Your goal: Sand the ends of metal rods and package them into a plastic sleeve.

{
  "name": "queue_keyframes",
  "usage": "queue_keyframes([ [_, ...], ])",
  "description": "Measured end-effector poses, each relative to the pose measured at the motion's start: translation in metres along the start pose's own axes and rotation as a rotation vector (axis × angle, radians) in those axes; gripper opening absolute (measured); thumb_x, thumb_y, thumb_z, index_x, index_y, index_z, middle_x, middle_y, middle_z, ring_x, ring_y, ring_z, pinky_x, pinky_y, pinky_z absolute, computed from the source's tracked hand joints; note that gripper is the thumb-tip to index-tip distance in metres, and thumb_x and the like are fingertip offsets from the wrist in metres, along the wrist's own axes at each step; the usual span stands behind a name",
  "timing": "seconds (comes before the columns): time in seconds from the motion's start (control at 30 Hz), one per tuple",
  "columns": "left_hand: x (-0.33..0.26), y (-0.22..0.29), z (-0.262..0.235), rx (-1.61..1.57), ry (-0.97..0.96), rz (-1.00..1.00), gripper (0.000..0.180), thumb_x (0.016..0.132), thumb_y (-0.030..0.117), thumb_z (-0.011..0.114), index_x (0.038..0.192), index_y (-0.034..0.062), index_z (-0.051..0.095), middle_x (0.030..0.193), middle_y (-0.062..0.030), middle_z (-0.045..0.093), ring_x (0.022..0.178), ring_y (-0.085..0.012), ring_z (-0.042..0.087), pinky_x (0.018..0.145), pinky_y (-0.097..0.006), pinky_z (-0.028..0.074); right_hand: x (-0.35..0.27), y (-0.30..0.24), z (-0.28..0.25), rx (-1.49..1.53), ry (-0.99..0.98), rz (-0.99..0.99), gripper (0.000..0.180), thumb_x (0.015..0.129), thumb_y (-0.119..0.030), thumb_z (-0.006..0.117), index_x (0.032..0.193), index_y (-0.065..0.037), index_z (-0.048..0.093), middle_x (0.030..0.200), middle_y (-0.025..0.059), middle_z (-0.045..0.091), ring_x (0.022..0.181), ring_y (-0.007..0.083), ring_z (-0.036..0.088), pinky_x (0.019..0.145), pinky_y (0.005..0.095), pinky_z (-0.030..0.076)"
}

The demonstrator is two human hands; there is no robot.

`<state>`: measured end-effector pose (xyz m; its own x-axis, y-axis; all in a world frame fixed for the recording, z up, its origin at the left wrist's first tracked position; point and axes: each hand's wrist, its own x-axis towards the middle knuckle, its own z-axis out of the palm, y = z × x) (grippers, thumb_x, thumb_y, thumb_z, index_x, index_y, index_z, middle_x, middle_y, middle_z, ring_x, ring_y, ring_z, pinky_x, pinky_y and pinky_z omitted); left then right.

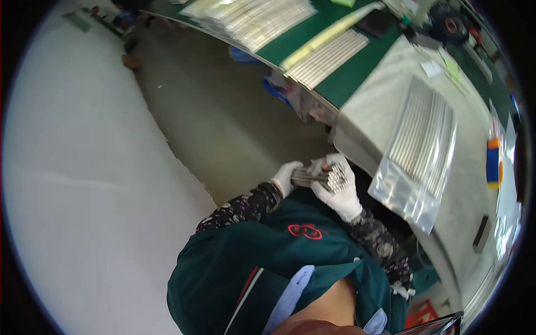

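Observation:
Both my hands wear white gloves and hold a bundle of thin metal rods [306,177] in front of my body, off the table's edge. My left hand [286,177] grips the bundle toward its left end. Closed around the other end is my right hand [345,195], where the shiny round rod tips show in a cluster. Bare fingertips show at the top of the right glove. A clear plastic bag [421,151] full of similar rods lies on the pale table covering to the right of my hands.
Several loose rods [329,58] lie in a row on the green mat [357,84], beside a yellow strip [329,36]. More bagged rods [251,19] are stacked at the far end. On the right are a blue-and-orange tape roll [493,163] and a dark block [481,234]. A white wall [95,184] stands left.

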<state>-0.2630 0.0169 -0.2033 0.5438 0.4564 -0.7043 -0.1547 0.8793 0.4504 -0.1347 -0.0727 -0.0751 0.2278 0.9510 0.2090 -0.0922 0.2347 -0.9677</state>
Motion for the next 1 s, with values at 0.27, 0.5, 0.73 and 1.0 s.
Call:
queue_keyframes([
  [0.27,0.039,-0.013,-0.027,0.162,0.001,0.014,0.019,0.083,0.021,0.044,0.087,0.0068,0.056,0.083,-0.0060,0.059,0.075,-0.0174,0.057,0.069,-0.029,0.045,-0.002,0.035,-0.005,0.180,0.002,0.104,0.038,0.064,0.004,0.063,0.093,-0.006,0.041,0.084,0.0038,0.049,0.081,0.0114,0.048,0.077,0.0256,0.042],
  [0.5,0.049,-0.042,-0.054,0.085,0.035,0.002,0.023,0.087,0.023,0.039,0.088,0.0073,0.055,0.083,-0.0053,0.059,0.071,-0.0156,0.058,0.062,-0.028,0.047,-0.013,0.031,-0.004,0.263,0.027,0.288,0.037,0.064,0.001,0.065,0.092,-0.006,0.042,0.084,0.0022,0.048,0.079,0.0094,0.050,0.074,0.0237,0.044],
  [0.73,0.047,-0.041,-0.056,0.133,0.034,-0.025,0.023,0.087,0.023,0.037,0.088,0.0095,0.055,0.081,-0.0048,0.059,0.070,-0.0148,0.058,0.059,-0.026,0.046,-0.014,0.038,-0.004,0.239,0.050,0.223,0.038,0.063,0.003,0.064,0.095,-0.007,0.044,0.081,0.0003,0.051,0.073,0.0073,0.049,0.067,0.0212,0.045],
  [1.0,0.045,-0.036,-0.049,0.079,0.063,-0.073,0.022,0.087,0.021,0.037,0.087,0.0099,0.057,0.079,-0.0041,0.060,0.068,-0.0148,0.058,0.059,-0.026,0.046,-0.013,0.033,-0.006,0.170,0.005,0.192,0.037,0.063,0.002,0.066,0.091,-0.006,0.044,0.083,-0.0003,0.048,0.077,0.0064,0.047,0.072,0.0212,0.043],
])
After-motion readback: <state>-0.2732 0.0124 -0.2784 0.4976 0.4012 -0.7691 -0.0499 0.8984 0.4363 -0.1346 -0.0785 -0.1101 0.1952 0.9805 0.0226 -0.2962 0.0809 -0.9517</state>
